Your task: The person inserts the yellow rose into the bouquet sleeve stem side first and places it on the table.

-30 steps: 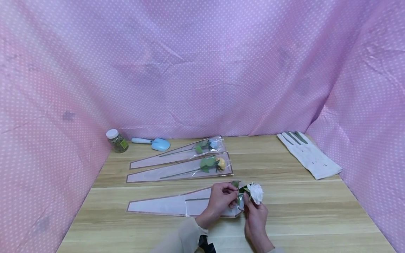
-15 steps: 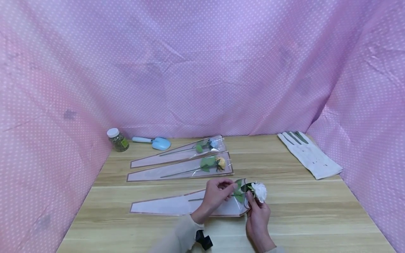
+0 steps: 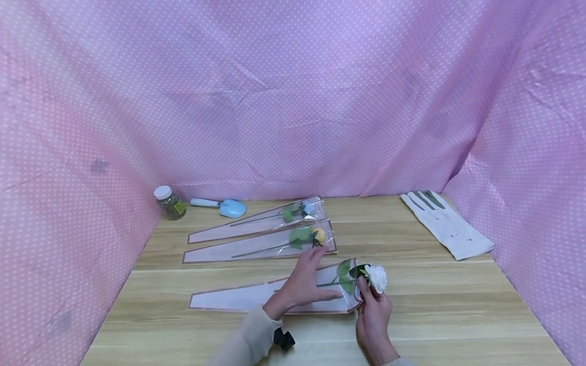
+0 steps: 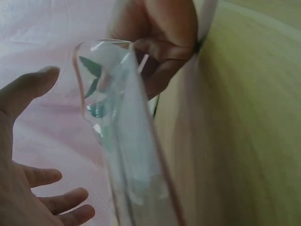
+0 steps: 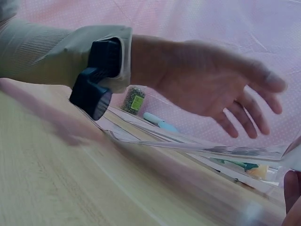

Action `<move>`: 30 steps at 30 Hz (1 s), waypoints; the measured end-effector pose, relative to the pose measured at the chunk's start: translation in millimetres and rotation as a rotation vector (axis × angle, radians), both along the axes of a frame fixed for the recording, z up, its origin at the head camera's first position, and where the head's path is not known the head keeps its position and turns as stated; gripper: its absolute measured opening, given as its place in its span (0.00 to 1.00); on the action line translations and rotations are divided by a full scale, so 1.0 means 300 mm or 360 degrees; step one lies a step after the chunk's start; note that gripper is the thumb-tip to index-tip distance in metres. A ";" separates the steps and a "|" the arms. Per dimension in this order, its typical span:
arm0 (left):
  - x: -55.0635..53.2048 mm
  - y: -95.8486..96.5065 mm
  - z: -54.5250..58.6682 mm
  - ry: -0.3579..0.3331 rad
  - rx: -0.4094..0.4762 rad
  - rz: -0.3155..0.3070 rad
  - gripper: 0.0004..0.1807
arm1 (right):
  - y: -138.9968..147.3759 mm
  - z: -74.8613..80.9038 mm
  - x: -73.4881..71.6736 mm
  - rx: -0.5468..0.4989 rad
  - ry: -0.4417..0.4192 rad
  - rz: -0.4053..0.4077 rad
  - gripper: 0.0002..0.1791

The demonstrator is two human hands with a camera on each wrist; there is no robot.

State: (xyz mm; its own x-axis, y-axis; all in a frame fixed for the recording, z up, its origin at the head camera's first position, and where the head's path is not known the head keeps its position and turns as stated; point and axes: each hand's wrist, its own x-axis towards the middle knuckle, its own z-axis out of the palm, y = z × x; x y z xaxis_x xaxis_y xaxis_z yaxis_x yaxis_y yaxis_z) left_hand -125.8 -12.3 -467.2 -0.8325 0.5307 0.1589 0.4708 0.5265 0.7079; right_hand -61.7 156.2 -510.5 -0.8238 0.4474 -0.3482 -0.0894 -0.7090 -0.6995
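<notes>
In the head view, a white artificial rose (image 3: pixel 377 278) pokes head-first out of the wide end of a tapered clear flower sleeve (image 3: pixel 229 299) with a pale back and brown border. Its green leaves (image 3: pixel 344 269) and stem lie inside the sleeve. My right hand (image 3: pixel 375 325) pinches the rose just below its bloom, at the sleeve's mouth. Above the sleeve hovers my left hand (image 3: pixel 302 284), fingers and thumb spread, with nothing between them. The left wrist view has the sleeve (image 4: pixel 136 155) beside the spread left hand (image 4: pixel 21 193); the rose's bloom is hidden there.
Behind lie two more sleeves, one with a yellow rose (image 3: pixel 319 236) and one with a pale blue rose (image 3: pixel 309 207). A blue trowel (image 3: pixel 231 208) and a white-lidded jar (image 3: pixel 170 204) stand back left. A white glove (image 3: pixel 446 223) lies at right.
My left hand has let go of the sleeve's front film and leaves, and has spread its fingers and moved slightly left. The rose and sleeve shifted a little right earlier, with the right hand.
</notes>
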 end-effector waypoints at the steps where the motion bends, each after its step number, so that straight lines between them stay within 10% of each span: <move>1: 0.003 0.001 -0.007 0.0004 -0.0064 -0.0018 0.60 | -0.001 0.000 0.000 0.0010 0.0005 0.0001 0.08; 14: 0.035 0.038 -0.078 0.0206 -0.0625 -0.0150 0.75 | -0.003 0.008 0.004 -0.0008 -0.0032 -0.0004 0.08; 30: 0.040 0.050 -0.090 0.0200 -0.0775 -0.0092 0.69 | 0.007 0.005 -0.008 0.0198 -0.0092 0.0049 0.18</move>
State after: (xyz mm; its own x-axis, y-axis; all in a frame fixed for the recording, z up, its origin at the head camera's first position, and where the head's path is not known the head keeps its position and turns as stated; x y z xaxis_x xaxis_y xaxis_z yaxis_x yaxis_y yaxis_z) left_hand -113.9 2.6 -494.2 -0.7897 0.6131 -0.0213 0.5750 0.7519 0.3225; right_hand -64.1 158.4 -508.9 -0.8178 0.4650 -0.3391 -0.0259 -0.6184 -0.7854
